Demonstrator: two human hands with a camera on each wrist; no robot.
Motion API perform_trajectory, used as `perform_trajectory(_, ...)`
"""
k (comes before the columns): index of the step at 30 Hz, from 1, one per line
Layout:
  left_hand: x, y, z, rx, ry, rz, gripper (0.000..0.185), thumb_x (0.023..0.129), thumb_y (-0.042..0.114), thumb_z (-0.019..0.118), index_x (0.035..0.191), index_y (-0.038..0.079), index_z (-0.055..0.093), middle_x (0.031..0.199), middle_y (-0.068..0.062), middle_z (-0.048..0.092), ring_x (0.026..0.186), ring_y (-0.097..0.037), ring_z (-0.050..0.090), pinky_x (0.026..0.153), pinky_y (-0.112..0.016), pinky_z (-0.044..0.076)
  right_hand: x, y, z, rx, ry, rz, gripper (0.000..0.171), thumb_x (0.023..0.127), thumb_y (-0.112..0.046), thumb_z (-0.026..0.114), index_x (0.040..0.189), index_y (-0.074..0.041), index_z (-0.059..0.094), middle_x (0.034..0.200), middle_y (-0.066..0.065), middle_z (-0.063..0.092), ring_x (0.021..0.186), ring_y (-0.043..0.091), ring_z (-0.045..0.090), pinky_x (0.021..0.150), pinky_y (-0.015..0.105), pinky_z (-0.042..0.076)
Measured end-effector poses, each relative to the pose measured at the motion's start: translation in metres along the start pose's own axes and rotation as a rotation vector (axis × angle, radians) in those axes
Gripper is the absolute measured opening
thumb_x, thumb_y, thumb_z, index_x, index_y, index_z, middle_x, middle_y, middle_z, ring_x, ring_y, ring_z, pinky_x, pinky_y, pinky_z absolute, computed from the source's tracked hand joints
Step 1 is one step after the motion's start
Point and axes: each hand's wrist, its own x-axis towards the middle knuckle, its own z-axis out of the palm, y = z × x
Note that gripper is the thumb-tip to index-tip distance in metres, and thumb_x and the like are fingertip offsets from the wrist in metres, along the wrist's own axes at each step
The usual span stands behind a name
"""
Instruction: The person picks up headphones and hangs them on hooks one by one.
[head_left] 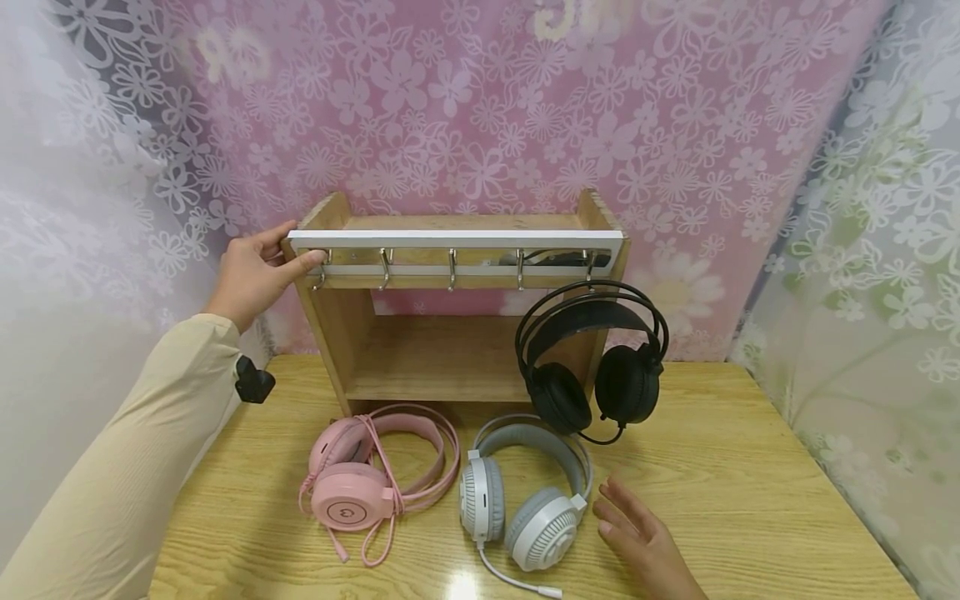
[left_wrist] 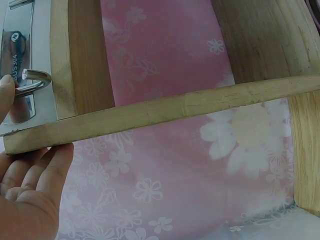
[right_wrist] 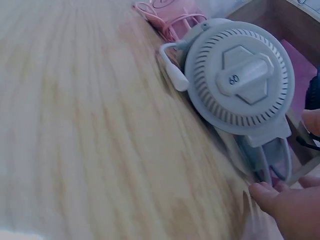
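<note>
Pink headset (head_left: 378, 473), white-grey headset (head_left: 525, 500), black headset (head_left: 592, 358). Rack (head_left: 450, 308) plain wood, white rail (head_left: 453, 239), silver hooks. Table (head_left: 750, 500) pale woodgrain. Backdrop (head_left: 487, 108) pink, patterned with white flowers. Sleeve (head_left: 127, 483) cream.

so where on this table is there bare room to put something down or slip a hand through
Bare wood lies right of the white and grey headphones, beyond the right hand, out to the wooden table edge. Another patch sits left of the pink headphones. The lower shelf of the wooden hook rack looks free. Crowded: the middle front, below the hanging black headphones.
</note>
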Motion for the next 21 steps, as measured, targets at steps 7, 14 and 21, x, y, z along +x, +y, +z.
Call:
perform_trajectory(7,0.0,-0.001,0.0,0.009,0.005,0.004,0.08,0.084,0.051,0.068,0.147,0.012,0.038,0.139,-0.017,0.051,0.123,-0.029,0.054,0.097,-0.038,0.047,0.005,0.006,0.007,0.074,-0.071,0.099,0.071,0.099,-0.021,0.054,0.151,0.002,0.013,0.154,0.028,0.019,0.134,0.021,0.038,0.096,0.019,0.044)
perform_trajectory(14,0.0,0.001,0.0,0.005,-0.003,0.002,0.081,0.084,0.052,0.067,0.148,0.012,0.037,0.141,-0.018,0.048,0.125,-0.03,0.052,0.099,-0.044,0.045,0.011,0.005,0.016,0.16,-0.092,0.119,0.074,0.1,-0.019,0.053,0.151,0.007,0.005,0.152,0.034,0.014,0.123,0.012,0.047,0.103,0.034,0.043)
perform_trajectory(21,0.0,-0.001,0.0,0.011,0.008,0.003,0.08,0.084,0.051,0.068,0.147,0.012,0.039,0.14,-0.018,0.05,0.124,-0.03,0.053,0.098,-0.043,0.046,0.014,0.004,0.027,0.2,0.063,0.147,0.069,0.1,-0.019,0.053,0.15,0.007,0.015,0.148,0.028,0.029,0.118,0.012,0.051,0.097,0.031,0.047)
